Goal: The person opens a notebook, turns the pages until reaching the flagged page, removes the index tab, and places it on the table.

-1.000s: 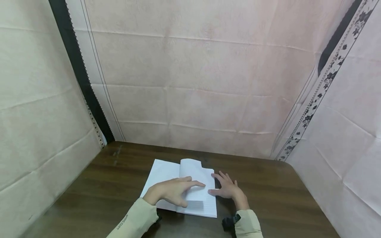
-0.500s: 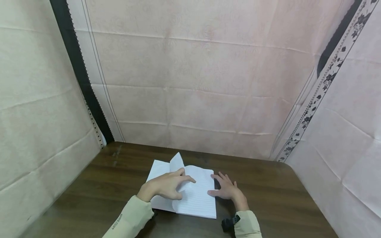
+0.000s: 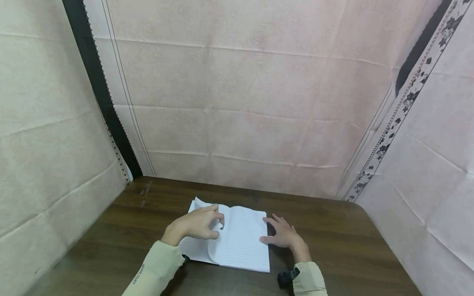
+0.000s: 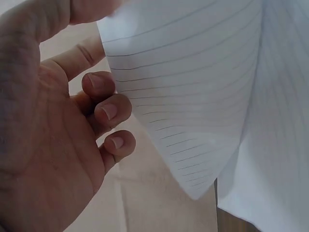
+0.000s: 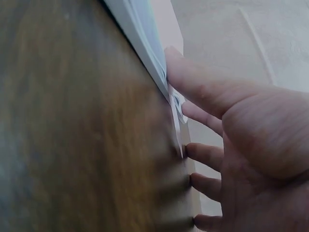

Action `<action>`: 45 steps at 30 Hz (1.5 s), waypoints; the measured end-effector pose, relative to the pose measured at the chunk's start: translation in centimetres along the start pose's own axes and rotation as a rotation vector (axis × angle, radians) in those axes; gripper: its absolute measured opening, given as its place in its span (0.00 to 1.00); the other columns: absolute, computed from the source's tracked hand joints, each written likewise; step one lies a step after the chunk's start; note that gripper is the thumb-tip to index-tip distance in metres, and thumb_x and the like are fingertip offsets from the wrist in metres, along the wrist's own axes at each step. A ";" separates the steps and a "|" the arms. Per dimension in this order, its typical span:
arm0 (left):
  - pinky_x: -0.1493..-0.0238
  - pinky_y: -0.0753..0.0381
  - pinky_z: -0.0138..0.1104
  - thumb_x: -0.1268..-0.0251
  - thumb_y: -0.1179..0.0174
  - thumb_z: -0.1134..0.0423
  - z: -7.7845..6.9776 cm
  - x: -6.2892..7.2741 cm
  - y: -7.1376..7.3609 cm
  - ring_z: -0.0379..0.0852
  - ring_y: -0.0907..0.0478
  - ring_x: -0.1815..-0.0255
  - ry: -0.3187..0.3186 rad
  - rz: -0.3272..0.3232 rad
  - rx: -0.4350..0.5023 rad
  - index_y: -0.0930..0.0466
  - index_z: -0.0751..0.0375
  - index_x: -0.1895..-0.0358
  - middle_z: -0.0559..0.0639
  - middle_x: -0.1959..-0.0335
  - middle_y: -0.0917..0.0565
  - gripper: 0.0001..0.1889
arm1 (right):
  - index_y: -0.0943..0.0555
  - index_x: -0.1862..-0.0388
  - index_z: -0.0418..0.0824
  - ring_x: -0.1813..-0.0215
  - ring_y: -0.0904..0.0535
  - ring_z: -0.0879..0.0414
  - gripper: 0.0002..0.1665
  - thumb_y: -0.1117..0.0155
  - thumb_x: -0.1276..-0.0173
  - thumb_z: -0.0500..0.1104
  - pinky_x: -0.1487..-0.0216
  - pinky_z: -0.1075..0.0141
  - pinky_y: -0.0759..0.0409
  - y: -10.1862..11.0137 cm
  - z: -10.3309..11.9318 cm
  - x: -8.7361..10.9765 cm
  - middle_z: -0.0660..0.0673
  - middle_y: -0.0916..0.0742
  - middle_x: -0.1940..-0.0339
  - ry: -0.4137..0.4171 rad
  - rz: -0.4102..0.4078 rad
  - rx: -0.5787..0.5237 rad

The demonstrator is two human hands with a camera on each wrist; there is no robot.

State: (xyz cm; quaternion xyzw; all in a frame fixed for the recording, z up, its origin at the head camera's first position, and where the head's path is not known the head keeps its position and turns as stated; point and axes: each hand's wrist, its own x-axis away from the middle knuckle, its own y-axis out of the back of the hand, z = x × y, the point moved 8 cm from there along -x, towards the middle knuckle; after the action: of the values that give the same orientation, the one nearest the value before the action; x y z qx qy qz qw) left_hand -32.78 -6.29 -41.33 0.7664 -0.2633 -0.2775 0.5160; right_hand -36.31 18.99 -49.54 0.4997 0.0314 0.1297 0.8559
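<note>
An open notebook (image 3: 246, 242) with white lined pages lies on the brown table. Over its left half, my left hand (image 3: 194, 224) pinches the edge of a single page (image 4: 178, 96) between thumb and forefinger. That page curves up off the rest, its lower corner hanging free, while the other fingers of this hand curl loosely beside it in the left wrist view. At the notebook's right edge is my right hand (image 3: 283, 234), thumb on the edge of the pages and fingers spread out over the tabletop. The right wrist view shows the notebook's thin side (image 5: 142, 38) under that thumb.
The wooden table (image 3: 111, 246) extends to both sides of the notebook. Pale cloth hangs behind it (image 3: 252, 102) and along the left and right sides. Dark wrist cameras sit at both cuffs, the right camera (image 3: 285, 278) close to the tabletop.
My left hand has moved left, carrying the page from the right half over toward the left half of the notebook. My right hand has stayed at the right edge.
</note>
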 end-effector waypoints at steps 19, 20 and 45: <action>0.56 0.27 0.42 0.42 0.32 0.49 3.4 1.2 0.5 0.43 0.28 0.59 0.157 0.000 0.072 0.21 0.40 0.73 0.40 0.62 0.26 0.08 | 0.20 0.35 0.50 0.40 0.29 0.39 0.40 0.20 0.47 0.56 0.40 0.34 0.37 1.4 0.2 0.7 0.36 0.23 0.42 -0.017 -0.090 0.043; 0.56 0.27 0.43 0.42 0.32 0.50 3.6 1.3 0.4 0.43 0.28 0.58 0.162 0.006 0.082 0.21 0.40 0.73 0.41 0.62 0.25 0.08 | 0.20 0.35 0.50 0.42 0.28 0.40 0.39 0.20 0.47 0.56 0.41 0.34 0.37 1.4 0.1 0.6 0.37 0.21 0.44 -0.015 -0.082 0.033; 0.66 0.32 0.34 0.48 0.26 0.57 5.4 1.0 -4.9 0.37 0.32 0.71 0.148 0.221 0.211 0.23 0.54 0.71 0.40 0.76 0.28 0.13 | 0.23 0.32 0.51 0.55 0.23 0.50 0.40 0.21 0.44 0.55 0.53 0.42 0.24 0.8 -0.3 0.0 0.43 0.16 0.49 -0.011 -0.033 -0.055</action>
State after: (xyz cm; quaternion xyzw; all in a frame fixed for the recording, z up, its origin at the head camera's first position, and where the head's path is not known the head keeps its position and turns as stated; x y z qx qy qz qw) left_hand -35.26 -8.86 -47.78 0.8009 -0.3350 -0.1328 0.4782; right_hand -36.53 19.62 -49.00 0.4761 0.0313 0.1135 0.8715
